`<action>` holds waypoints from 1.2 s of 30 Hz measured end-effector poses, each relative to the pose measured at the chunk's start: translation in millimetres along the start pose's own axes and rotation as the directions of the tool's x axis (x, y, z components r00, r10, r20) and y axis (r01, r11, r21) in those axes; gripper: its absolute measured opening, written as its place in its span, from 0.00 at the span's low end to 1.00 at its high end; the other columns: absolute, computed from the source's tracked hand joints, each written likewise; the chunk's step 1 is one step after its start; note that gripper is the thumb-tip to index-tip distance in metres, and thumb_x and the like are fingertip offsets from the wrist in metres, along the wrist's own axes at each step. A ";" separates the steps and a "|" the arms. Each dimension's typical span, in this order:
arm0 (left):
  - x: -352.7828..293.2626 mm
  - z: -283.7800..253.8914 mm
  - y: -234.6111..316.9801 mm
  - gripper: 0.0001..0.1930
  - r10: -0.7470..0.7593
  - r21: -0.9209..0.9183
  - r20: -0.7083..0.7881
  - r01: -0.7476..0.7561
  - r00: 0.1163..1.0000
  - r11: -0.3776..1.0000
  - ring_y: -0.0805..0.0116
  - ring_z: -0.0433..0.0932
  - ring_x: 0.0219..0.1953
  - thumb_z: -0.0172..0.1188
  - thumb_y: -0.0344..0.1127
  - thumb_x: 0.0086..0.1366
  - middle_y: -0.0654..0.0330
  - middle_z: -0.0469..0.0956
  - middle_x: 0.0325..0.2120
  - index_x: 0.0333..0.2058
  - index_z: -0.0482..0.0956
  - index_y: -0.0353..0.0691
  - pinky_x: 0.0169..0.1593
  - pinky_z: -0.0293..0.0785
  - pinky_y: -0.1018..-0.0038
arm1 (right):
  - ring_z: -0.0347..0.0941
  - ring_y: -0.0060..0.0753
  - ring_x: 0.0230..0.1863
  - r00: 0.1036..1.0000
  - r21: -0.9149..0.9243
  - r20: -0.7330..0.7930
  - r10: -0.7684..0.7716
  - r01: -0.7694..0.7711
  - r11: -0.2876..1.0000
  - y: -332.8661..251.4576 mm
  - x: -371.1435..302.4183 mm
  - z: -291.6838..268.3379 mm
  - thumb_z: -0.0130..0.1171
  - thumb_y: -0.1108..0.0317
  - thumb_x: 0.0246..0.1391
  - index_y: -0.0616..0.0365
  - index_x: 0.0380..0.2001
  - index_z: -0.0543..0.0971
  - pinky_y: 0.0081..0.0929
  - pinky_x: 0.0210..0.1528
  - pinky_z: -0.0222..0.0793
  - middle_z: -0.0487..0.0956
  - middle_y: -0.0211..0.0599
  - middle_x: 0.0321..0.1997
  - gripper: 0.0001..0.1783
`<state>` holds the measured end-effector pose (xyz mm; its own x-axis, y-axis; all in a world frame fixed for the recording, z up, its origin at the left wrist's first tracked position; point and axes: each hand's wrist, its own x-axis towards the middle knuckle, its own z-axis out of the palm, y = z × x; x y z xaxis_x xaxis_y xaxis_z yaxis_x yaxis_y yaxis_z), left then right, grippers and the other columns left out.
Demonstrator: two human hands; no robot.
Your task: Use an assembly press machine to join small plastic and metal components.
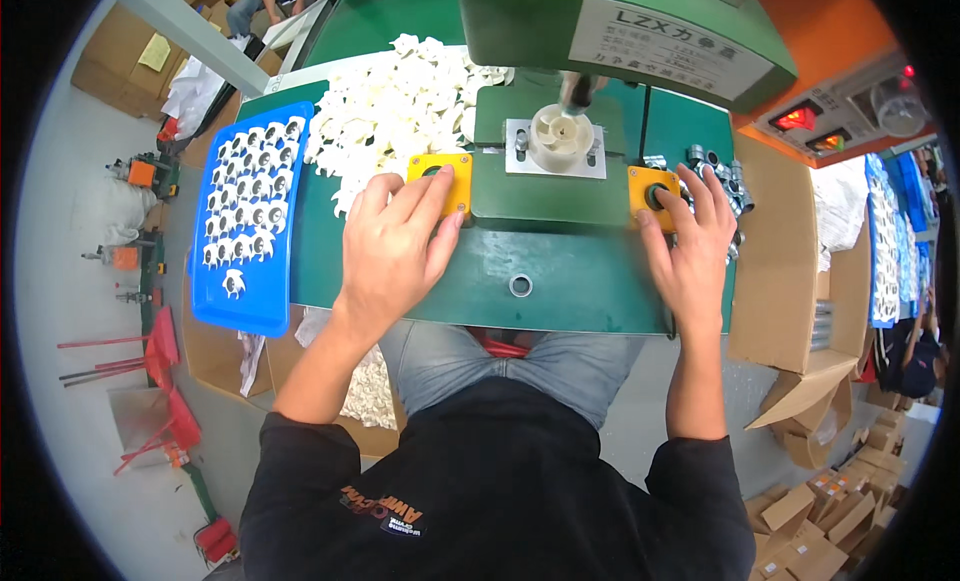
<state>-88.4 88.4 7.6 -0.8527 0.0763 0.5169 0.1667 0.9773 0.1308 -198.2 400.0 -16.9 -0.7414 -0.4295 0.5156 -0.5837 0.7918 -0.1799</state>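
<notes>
My left hand (392,241) rests with outstretched fingers on a yellow button box (461,184), its fingertips over the button. On the right, a second yellow button box (640,186) lies under the fingertips of my right hand (694,251); its fingers are apart and hold nothing. Between the boxes, a white plastic impeller (562,141) stands in a metal fixture plate (525,163) on the green press base. The press ram (577,93) comes down at the impeller; whether they touch, I cannot tell. One loose metal ring (520,285) lies on the green table in front of the press.
A blue tray (240,319) with rows of white finned parts sits left, beside a heap of white plastic parts (395,106). More metal rings (738,186) lie right. The green press head (520,26) and orange control box (830,101) overhang the back; cardboard boxes (790,261) flank the table.
</notes>
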 end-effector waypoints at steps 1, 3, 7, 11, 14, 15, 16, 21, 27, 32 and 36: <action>2.2 -0.5 -1.8 0.21 0.000 -0.019 -0.001 0.000 1.000 1.000 0.54 0.76 0.42 0.70 0.34 0.60 0.56 0.84 0.40 0.51 0.84 0.33 0.46 0.75 0.63 | 0.61 0.60 0.73 1.000 -0.024 0.000 -0.015 0.015 1.000 -5.6 1.0 -4.3 0.71 0.57 0.57 0.59 0.49 0.82 0.55 0.71 0.55 0.73 0.49 0.68 0.22; 3.9 1.7 -7.7 0.20 -0.014 -0.067 -0.043 0.012 0.999 0.998 0.53 0.76 0.41 0.70 0.33 0.60 0.55 0.84 0.38 0.50 0.84 0.32 0.45 0.76 0.63 | 0.59 0.63 0.74 0.998 -0.034 0.009 -0.055 0.055 0.998 -17.1 -1.4 -7.5 0.72 0.55 0.53 0.60 0.54 0.79 0.57 0.70 0.55 0.67 0.56 0.71 0.29; 11.3 6.5 -7.6 0.17 -0.078 -0.162 -0.135 0.056 0.988 0.985 0.53 0.78 0.41 0.69 0.30 0.60 0.53 0.85 0.36 0.48 0.85 0.32 0.47 0.77 0.62 | 0.64 0.60 0.68 0.978 0.259 0.129 -0.162 0.124 0.958 -60.6 -21.7 -9.9 0.76 0.58 0.45 0.58 0.57 0.77 0.56 0.66 0.59 0.68 0.53 0.67 0.36; 22.1 9.1 4.1 0.15 -0.104 -0.266 -0.212 0.044 0.972 0.963 0.52 0.78 0.43 0.69 0.30 0.60 0.53 0.85 0.37 0.46 0.86 0.34 0.49 0.77 0.62 | 0.71 0.52 0.50 0.955 0.541 0.194 -0.223 0.086 0.837 -94.0 -32.4 2.9 0.77 0.66 0.43 0.63 0.50 0.79 0.42 0.53 0.71 0.76 0.45 0.48 0.30; 29.0 11.1 7.2 0.15 -0.104 -0.335 -0.159 0.045 0.982 0.941 0.52 0.78 0.43 0.69 0.30 0.60 0.53 0.85 0.38 0.46 0.86 0.34 0.50 0.76 0.61 | 0.74 0.50 0.47 0.966 0.548 0.158 -0.203 0.086 0.832 -98.9 -38.5 23.9 0.77 0.70 0.43 0.62 0.46 0.80 0.41 0.49 0.74 0.78 0.43 0.44 0.25; 30.7 12.0 7.4 0.15 -0.102 -0.332 -0.164 0.042 0.981 0.942 0.52 0.78 0.43 0.69 0.30 0.60 0.53 0.85 0.38 0.46 0.86 0.34 0.50 0.76 0.61 | 0.74 0.50 0.47 0.967 0.548 0.152 -0.206 0.091 0.832 -98.8 -38.5 25.8 0.77 0.70 0.43 0.62 0.46 0.80 0.41 0.49 0.74 0.78 0.43 0.44 0.25; 32.4 12.9 7.6 0.15 -0.091 -0.347 -0.153 0.033 0.984 0.937 0.52 0.79 0.44 0.69 0.30 0.60 0.52 0.85 0.39 0.46 0.86 0.34 0.51 0.76 0.62 | 0.74 0.51 0.46 0.969 0.565 0.140 -0.202 0.089 0.820 -98.7 -38.7 26.8 0.76 0.71 0.44 0.62 0.44 0.79 0.40 0.49 0.74 0.78 0.44 0.43 0.23; 43.2 12.4 12.0 0.15 -0.095 -0.364 -0.088 0.057 0.992 0.930 0.50 0.80 0.45 0.68 0.31 0.61 0.50 0.85 0.40 0.46 0.85 0.33 0.52 0.76 0.62 | 0.78 0.47 0.43 0.985 0.632 0.071 -0.158 0.078 0.771 -91.0 -40.0 31.1 0.76 0.74 0.44 0.62 0.40 0.78 0.38 0.46 0.76 0.81 0.43 0.42 0.20; 85.9 38.7 38.2 0.20 -0.207 -0.558 -0.248 0.035 0.946 0.829 0.50 0.79 0.46 0.73 0.39 0.58 0.53 0.84 0.39 0.46 0.84 0.34 0.53 0.75 0.60 | 0.76 0.29 0.32 0.991 0.729 0.024 0.133 -0.108 0.676 -69.3 -30.4 19.5 0.76 0.74 0.47 0.62 0.40 0.79 0.26 0.37 0.75 0.82 0.38 0.35 0.17; 109.6 46.0 51.5 0.25 -0.379 -0.651 -0.224 0.152 0.898 0.744 0.50 0.80 0.46 0.78 0.44 0.53 0.51 0.84 0.39 0.44 0.84 0.32 0.54 0.75 0.58 | 0.75 0.21 0.33 0.959 0.777 -0.049 0.278 -0.139 0.614 -51.2 -5.0 6.5 0.78 0.73 0.50 0.66 0.44 0.80 0.21 0.37 0.74 0.82 0.34 0.36 0.20; 105.0 49.8 42.6 0.24 -0.326 -0.558 -0.284 0.121 0.902 0.821 0.50 0.80 0.45 0.78 0.45 0.52 0.51 0.84 0.39 0.41 0.85 0.33 0.53 0.76 0.58 | 0.74 0.19 0.32 0.947 0.782 -0.081 0.312 -0.133 0.609 -39.3 19.6 12.9 0.77 0.71 0.52 0.69 0.44 0.81 0.20 0.38 0.73 0.80 0.33 0.32 0.20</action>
<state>-195.4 147.9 25.3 -0.6823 -0.3061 0.6639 0.3099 0.7014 0.6419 -194.0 354.9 -10.5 -0.8570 -0.1241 0.5001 -0.5152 0.1995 -0.8335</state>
